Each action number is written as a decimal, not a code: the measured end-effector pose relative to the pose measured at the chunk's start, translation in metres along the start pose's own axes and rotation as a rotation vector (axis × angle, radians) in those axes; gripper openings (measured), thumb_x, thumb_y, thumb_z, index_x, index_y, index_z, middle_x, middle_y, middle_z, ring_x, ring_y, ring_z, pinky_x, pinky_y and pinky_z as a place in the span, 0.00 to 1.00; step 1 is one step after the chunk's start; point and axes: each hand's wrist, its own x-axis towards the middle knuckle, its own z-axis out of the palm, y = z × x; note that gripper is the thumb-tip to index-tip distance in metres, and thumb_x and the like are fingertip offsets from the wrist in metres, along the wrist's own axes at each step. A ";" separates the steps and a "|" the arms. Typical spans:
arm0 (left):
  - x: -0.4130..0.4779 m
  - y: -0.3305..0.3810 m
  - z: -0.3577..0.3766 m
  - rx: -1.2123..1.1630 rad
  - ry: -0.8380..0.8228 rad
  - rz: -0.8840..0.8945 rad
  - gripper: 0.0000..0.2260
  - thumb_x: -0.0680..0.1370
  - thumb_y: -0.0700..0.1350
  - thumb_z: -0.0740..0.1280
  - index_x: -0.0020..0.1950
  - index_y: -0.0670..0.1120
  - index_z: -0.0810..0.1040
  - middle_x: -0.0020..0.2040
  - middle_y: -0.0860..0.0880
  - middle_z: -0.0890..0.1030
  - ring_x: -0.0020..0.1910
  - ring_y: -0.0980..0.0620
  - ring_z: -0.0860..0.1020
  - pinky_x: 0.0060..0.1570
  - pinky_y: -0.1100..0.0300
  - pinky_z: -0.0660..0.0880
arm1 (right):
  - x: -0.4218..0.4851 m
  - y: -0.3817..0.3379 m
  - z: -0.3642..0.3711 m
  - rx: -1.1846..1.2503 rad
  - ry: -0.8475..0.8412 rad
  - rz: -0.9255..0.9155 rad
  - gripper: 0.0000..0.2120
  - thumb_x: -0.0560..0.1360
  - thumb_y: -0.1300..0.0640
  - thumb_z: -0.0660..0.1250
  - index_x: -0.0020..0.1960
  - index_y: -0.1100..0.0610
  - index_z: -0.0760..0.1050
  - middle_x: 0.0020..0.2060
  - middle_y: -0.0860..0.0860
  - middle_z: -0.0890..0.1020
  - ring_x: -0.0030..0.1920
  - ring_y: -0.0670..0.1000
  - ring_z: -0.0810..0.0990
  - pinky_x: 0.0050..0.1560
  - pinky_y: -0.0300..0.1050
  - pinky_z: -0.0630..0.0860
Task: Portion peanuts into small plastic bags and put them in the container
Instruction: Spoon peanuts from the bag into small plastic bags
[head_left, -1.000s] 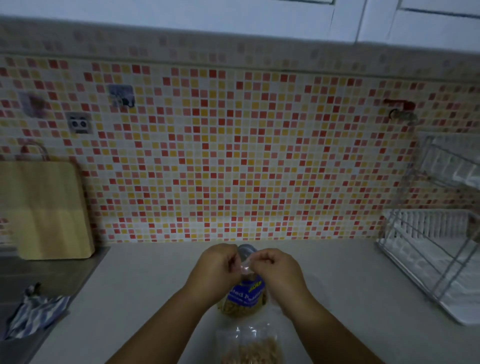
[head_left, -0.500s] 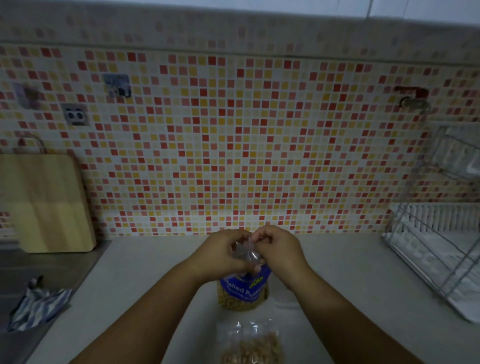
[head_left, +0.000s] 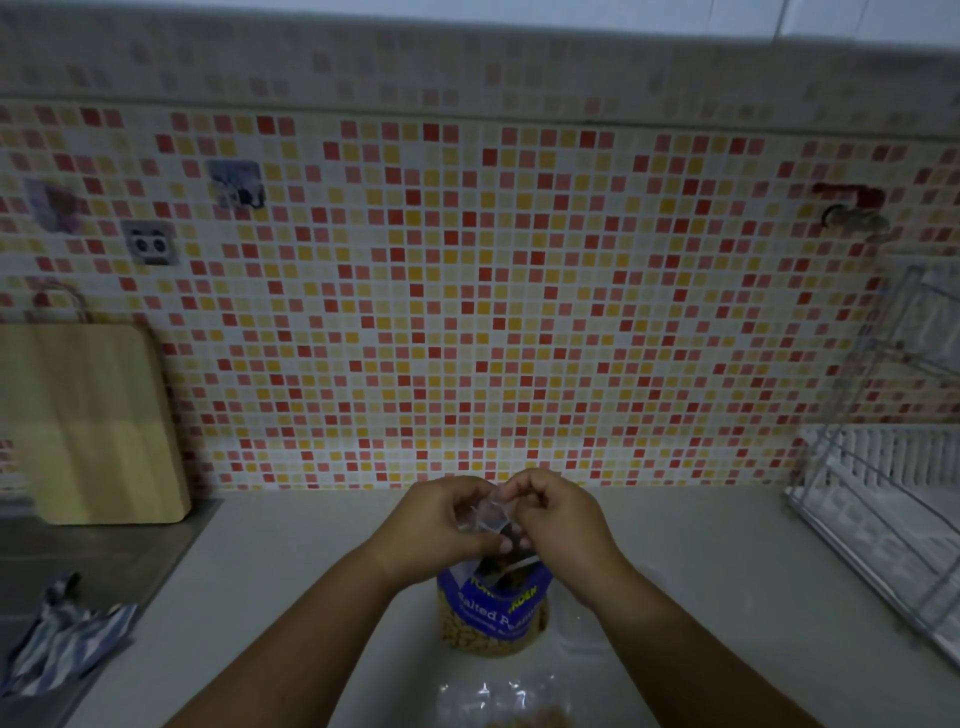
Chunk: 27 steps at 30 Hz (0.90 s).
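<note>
A blue-labelled bag of salted peanuts (head_left: 493, 616) stands upright on the grey counter (head_left: 270, 597), its top open. Just above it my left hand (head_left: 441, 525) and my right hand (head_left: 558, 519) pinch a small clear plastic bag (head_left: 491, 514) between their fingertips. Nearer to me, at the bottom edge, lies a clear bag with peanuts in it (head_left: 511, 701), partly cut off by the frame. No container is in view.
A wooden cutting board (head_left: 88, 421) leans on the tiled wall at the left, beside a steel sink (head_left: 88, 561) with a striped cloth (head_left: 62, 644) at its edge. A white wire dish rack (head_left: 883, 483) stands at the right.
Both hands stay together over the peanut bag, working the small clear bag between the fingers. The camera has tilted slightly; the peanut bag has not moved.
</note>
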 end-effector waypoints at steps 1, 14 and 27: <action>0.001 -0.001 -0.001 0.026 0.017 -0.020 0.17 0.66 0.48 0.76 0.53 0.51 0.80 0.46 0.56 0.82 0.46 0.58 0.79 0.48 0.59 0.79 | 0.004 0.002 0.000 -0.052 0.037 -0.020 0.15 0.76 0.65 0.60 0.39 0.48 0.76 0.43 0.49 0.82 0.45 0.52 0.80 0.43 0.44 0.79; 0.001 -0.019 0.002 0.032 0.013 -0.181 0.20 0.65 0.46 0.77 0.55 0.51 0.78 0.47 0.57 0.79 0.46 0.60 0.77 0.44 0.70 0.75 | 0.041 0.019 0.031 -1.595 -0.462 -0.084 0.18 0.78 0.52 0.62 0.67 0.55 0.69 0.64 0.55 0.72 0.65 0.56 0.68 0.65 0.47 0.64; 0.003 -0.030 0.006 -0.060 0.018 -0.244 0.19 0.66 0.46 0.77 0.55 0.49 0.78 0.47 0.55 0.80 0.48 0.57 0.78 0.45 0.67 0.75 | 0.038 0.011 0.018 -1.509 -0.408 -0.134 0.18 0.77 0.54 0.62 0.65 0.58 0.71 0.63 0.57 0.73 0.66 0.58 0.66 0.68 0.51 0.60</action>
